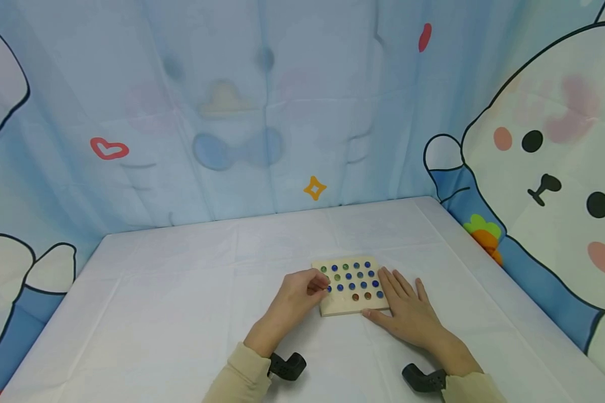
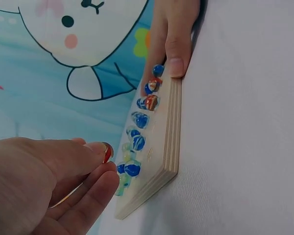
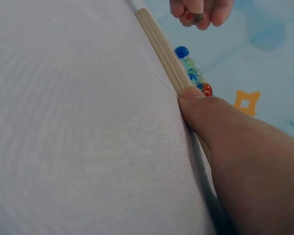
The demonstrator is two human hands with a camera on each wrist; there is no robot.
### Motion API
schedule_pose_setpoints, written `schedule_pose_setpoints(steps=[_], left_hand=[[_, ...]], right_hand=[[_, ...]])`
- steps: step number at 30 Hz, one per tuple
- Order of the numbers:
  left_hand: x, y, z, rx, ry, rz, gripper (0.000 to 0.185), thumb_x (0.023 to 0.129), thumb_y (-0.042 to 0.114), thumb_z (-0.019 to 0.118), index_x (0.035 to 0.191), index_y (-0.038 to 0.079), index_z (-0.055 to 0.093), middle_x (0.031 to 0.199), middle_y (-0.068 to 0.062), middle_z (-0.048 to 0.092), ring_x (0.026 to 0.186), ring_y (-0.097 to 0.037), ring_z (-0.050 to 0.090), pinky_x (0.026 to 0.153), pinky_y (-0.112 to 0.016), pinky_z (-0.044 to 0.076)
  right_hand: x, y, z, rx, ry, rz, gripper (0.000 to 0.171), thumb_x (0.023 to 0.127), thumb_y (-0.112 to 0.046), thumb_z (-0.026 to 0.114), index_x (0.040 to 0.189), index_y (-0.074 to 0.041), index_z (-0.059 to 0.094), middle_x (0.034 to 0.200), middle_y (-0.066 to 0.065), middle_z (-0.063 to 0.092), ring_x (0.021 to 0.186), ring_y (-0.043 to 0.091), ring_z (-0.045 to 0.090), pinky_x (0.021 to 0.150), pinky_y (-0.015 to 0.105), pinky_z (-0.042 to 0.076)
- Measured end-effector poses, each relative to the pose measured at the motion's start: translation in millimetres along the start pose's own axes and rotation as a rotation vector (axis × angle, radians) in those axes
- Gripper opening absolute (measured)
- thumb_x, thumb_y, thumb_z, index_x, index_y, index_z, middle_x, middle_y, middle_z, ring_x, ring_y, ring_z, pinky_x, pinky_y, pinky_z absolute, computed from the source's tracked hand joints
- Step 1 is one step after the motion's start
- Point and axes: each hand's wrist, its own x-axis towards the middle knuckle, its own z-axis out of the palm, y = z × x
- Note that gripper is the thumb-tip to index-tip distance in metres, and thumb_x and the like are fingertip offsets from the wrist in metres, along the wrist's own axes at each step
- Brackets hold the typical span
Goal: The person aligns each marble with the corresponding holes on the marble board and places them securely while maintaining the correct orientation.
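Note:
A pale wooden board [image 1: 339, 306] lies on the table, with rows of glass marbles [image 1: 352, 286] on its top, mostly blue, some green and a couple reddish-brown. Above its left side, my left hand [image 1: 298, 290] pinches a red and clear marble [image 2: 108, 152] between thumb and fingers. That marble is apart from the board in the left wrist view. My right hand [image 1: 408, 316] rests against the board's right side with fingers extended. Its thumb [image 3: 192, 93] presses the near edge, where the plywood layers show. The left hand hides part of the board's left column.
A white cloth covers the table [image 1: 171, 308] around the board. Behind it hangs a blue curtain [image 1: 222, 184] with cartoon prints. Black devices are strapped at the left wrist [image 1: 288, 367] and right wrist [image 1: 423, 379].

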Motion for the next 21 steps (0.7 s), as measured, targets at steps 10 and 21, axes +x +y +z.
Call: schedule_pose_setpoints(steps=[10, 21], left_hand=[[5.5, 5.9, 8.5, -0.003, -0.001, 0.003, 0.014, 0.091, 0.005, 0.07, 0.105, 0.006, 0.069, 0.099, -0.002, 0.072, 0.087, -0.005, 0.065, 0.077, -0.015, 0.054], [12.0, 6.6, 21.5, 0.013, -0.017, 0.011, 0.011, 0.091, 0.008, 0.07, 0.103, 0.008, 0.07, 0.094, 0.002, 0.072, 0.082, -0.001, 0.062, 0.075, -0.013, 0.052]], right_hand=[[-0.1, -0.4, -1.5, 0.004, -0.001, -0.001, 0.106, 0.086, -0.071, 0.056, 0.155, 0.002, 0.022, 0.161, 0.023, 0.024, 0.149, 0.044, 0.019, 0.116, 0.07, 0.003], [-1.7, -1.7, -2.6, 0.013, -0.009, 0.001, 0.106, 0.086, -0.071, 0.055, 0.155, 0.001, 0.023, 0.161, 0.022, 0.025, 0.149, 0.044, 0.019, 0.116, 0.07, 0.003]])
